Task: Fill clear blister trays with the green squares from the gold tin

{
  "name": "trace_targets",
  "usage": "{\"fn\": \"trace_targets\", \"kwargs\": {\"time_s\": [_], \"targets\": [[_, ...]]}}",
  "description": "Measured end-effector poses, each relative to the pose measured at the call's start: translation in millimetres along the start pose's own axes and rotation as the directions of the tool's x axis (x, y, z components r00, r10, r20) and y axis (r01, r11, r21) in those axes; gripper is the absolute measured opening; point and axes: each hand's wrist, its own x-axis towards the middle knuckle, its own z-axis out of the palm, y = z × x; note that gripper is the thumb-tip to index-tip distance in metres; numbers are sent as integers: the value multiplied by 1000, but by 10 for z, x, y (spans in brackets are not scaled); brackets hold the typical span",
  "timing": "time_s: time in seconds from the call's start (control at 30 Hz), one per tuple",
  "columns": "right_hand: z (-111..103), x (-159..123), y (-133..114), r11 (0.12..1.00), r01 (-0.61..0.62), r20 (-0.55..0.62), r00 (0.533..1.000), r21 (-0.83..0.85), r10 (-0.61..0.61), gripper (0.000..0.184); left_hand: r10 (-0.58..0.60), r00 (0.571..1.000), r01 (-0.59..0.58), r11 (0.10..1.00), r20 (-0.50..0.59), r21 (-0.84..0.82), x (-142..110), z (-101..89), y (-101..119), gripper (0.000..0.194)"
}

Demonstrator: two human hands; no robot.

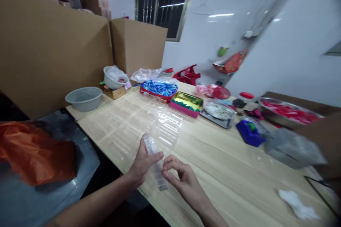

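My left hand [142,164] grips a narrow clear plastic blister strip [151,145] upright between thumb and fingers, and the strip's lower end [161,181] hangs past the hand. My right hand [181,181] sits just to its right, fingers curled and close to the strip, holding nothing I can see. Behind my hands, a wide clear plastic blister sheet [166,126] lies flat on the pale wood-grain table [213,159].
Along the table's far side stand a red tray of blue tubes [159,88], a pink-and-gold tin [186,104], and a metal bowl of red items [289,111]. A grey basket [84,98] and tall cardboard boxes [53,49] stand left. A blurred grey bag [293,149] intrudes right.
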Motion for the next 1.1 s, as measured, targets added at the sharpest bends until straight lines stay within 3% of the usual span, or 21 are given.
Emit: {"fn": "trace_targets", "kwargs": {"time_s": [0.17,0.3,0.47,0.63,0.93,1.1], "targets": [[-316,-107,144,996,-62,-105,992,59,68,36,-81,984,79,997,158,17,264,356,-179,84],[-460,-159,266,994,-57,-220,975,-91,36,29,-104,967,97,994,234,40,481,545,-308,87],[-579,-87,443,940,-52,-360,930,-336,-78,17,-201,955,180,977,220,113,734,743,-489,107],[-786,113,645,950,-34,-441,890,-309,-112,21,-206,960,187,976,192,110,1020,930,-657,118],[-1283,439,960,989,-82,-365,931,-126,30,30,-129,985,118,988,117,101,1461,1103,-791,91],[-1786,502,1131,979,-201,-390,901,10,189,34,-110,986,103,993,127,65,1536,1081,-817,69]]}}
